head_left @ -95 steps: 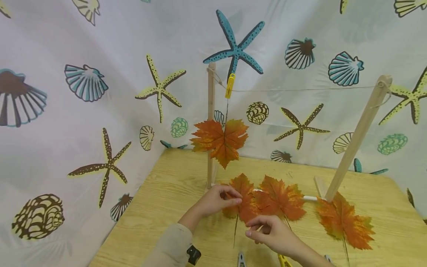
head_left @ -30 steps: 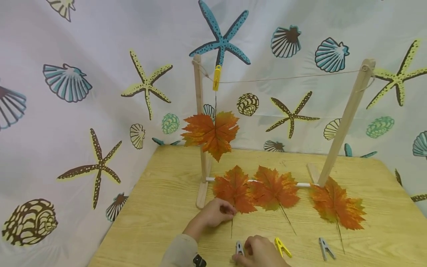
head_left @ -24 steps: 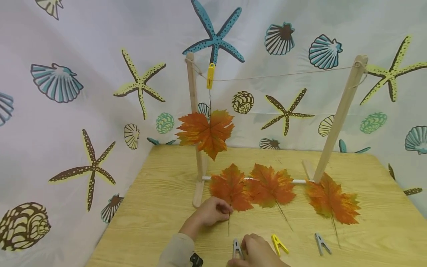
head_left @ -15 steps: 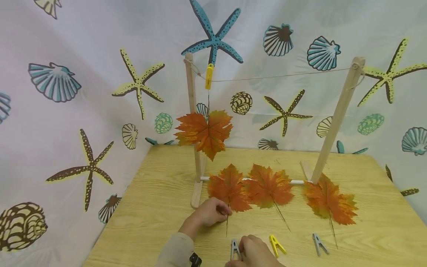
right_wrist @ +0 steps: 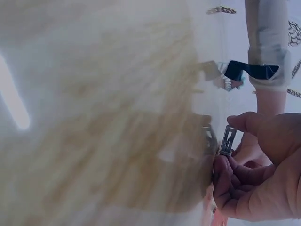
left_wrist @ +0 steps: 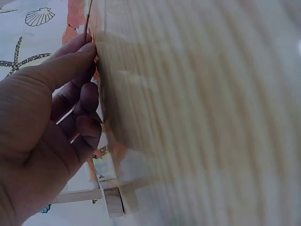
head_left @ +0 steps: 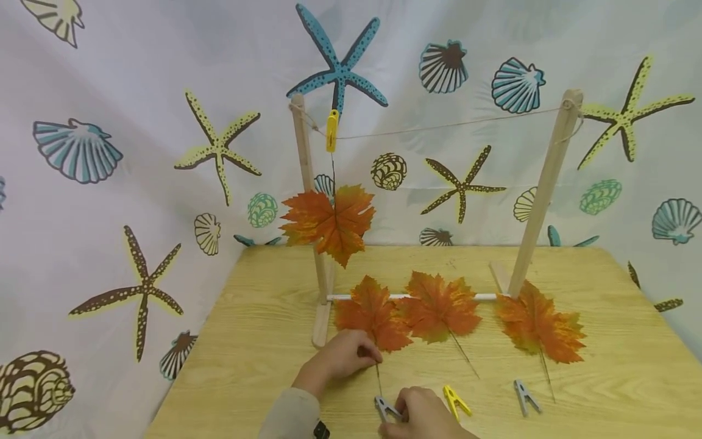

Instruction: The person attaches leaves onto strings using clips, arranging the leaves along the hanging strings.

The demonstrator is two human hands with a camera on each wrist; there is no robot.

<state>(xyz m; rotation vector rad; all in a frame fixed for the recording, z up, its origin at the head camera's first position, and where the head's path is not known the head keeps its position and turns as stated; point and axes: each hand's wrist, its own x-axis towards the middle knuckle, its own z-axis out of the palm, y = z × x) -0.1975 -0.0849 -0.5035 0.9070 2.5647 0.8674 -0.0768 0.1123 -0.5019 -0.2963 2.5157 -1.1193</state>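
Observation:
In the head view, my left hand (head_left: 341,355) pinches the thin stem of the leftmost orange maple leaf (head_left: 368,312) lying on the table; the left wrist view shows the stem (left_wrist: 88,21) between thumb and fingertip. My right hand (head_left: 425,416) grips a grey clothespin (head_left: 386,407) near the lower end of that stem. Whether the clothespin touches the stem, I cannot tell. The right wrist view has this clothespin (right_wrist: 228,140) between thumb and fingers. Above, another maple leaf (head_left: 331,222) hangs by its stem from a yellow clothespin (head_left: 331,131) on the string (head_left: 450,124).
Two more maple leaves, a middle one (head_left: 441,308) and a right one (head_left: 540,323), lie on the wooden table (head_left: 263,317). A yellow clothespin (head_left: 456,401) and a grey clothespin (head_left: 526,397) lie in front. Wooden posts, left (head_left: 304,143) and right (head_left: 548,183), carry the string.
Both hands were over the leaves without a hold. The left came down and pinched the stem; the right moved to the grey clothespin, gripped it and turned it toward the stem's end.

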